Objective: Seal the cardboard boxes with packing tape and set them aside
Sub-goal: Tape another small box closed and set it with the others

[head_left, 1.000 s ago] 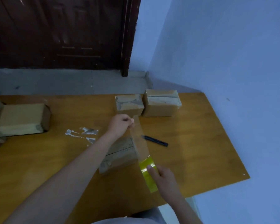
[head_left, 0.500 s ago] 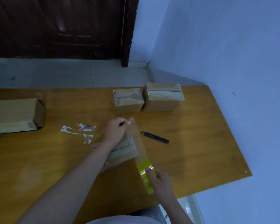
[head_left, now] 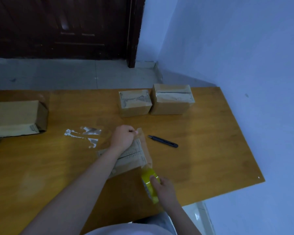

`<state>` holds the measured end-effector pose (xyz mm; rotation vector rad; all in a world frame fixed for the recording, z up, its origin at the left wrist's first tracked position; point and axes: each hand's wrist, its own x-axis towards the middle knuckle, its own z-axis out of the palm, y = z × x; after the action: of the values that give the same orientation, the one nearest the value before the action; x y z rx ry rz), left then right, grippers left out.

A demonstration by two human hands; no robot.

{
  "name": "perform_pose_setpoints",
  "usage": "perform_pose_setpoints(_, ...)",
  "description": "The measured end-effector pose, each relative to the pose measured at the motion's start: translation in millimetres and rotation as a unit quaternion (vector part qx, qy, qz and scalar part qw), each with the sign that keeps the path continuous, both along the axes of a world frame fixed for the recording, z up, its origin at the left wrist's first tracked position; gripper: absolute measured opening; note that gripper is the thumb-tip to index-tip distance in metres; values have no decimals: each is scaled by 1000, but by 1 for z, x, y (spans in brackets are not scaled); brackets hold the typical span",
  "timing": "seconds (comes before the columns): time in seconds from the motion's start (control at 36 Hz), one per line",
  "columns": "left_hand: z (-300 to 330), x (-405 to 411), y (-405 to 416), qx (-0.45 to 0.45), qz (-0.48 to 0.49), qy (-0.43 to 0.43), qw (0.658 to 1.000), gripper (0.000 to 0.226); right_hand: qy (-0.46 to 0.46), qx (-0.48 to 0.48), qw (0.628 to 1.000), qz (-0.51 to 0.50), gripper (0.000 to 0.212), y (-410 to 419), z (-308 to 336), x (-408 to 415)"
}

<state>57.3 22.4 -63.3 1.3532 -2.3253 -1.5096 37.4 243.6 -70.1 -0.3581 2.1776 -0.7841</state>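
Bench (head_left: 210,150): orange-brown wooden top, its right edge running along the blue wall (head_left: 236,48), its far edge sitting before grey floor and a dark door (head_left: 58,26). Places below are given relative to the box being sealed.

Box being sealed (head_left: 131,158): a flat cardboard box lying near the bench's near edge, partly hidden under the left forearm. Bare bench is lying open to its right as far as the wall-side edge, and to its left as well.

Open-ended box (head_left: 17,117): lying on its side far to the left, at the left limit of view.

Two taped boxes: standing beyond it toward the far edge, the smaller (head_left: 134,102) touching the larger (head_left: 172,99) side by side.

Tape roll (head_left: 150,182): yellow, just beside the box's near right corner, a clear strip (head_left: 145,146) stretching from it over the box's right part.

Tape scraps (head_left: 85,134): shiny pieces sticking to the bench, just left of the box.

Utility knife (head_left: 163,141): dark, lying on the bench just to the right, apart from the box.

Left hand (head_left: 123,139): fingers curled, pinching the strip's far end at the box's far edge.

Right hand (head_left: 163,189): gripping the roll at the near edge of the bench.
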Motion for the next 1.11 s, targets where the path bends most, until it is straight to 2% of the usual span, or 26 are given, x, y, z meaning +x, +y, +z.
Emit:
perform_pose_setpoints(0.22,-4,-7,-11,104,-1,-69,992,17,22,25,998,51,47,-31,2,-7)
perform_pose_setpoints(0.39,-5,-14,-21,105,-37,-179,978,26,21,27,998,49,45,-37,2,-8)
perform_pose_setpoints(0.5,-1,-9,-18,151,19,-179,972,26,13,20,999,34,45,-41,0,-6)
perform_pose_setpoints(0.64,-2,-6,-11,168,66,-162,970,26,0,-3,1000,7,44,-40,-5,-5)
perform_pose_setpoints(0.75,-4,-10,-5,43,43,-211,976,23,-1,-18,1000,4,45,-38,-9,-5)
perform_pose_setpoints(0.81,-2,-13,-5,-36,42,-190,980,18,-8,-28,1000,-2,44,-38,-11,0)
perform_pose_setpoints(0.86,-1,-15,-7,-97,61,-116,987,18,-13,-42,999,-15,43,-39,-13,7)
perform_pose_setpoints(0.92,0,-15,-11,-124,77,10,989,18,-10,-57,998,-21,43,-42,-13,12)
perform_pose_setpoints(0.97,5,-14,-13,-149,46,116,981,19,-16,-75,997,-28,43,-48,-12,13)
perform_pose_setpoints(1.03,13,-10,-12,-207,-13,152,966,19,-25,-87,995,-28,39,-56,-10,11)
perform_pose_setpoints(1.11,17,2,-5,-318,-70,140,935,17,-28,-108,993,-33,34,-69,-6,4)
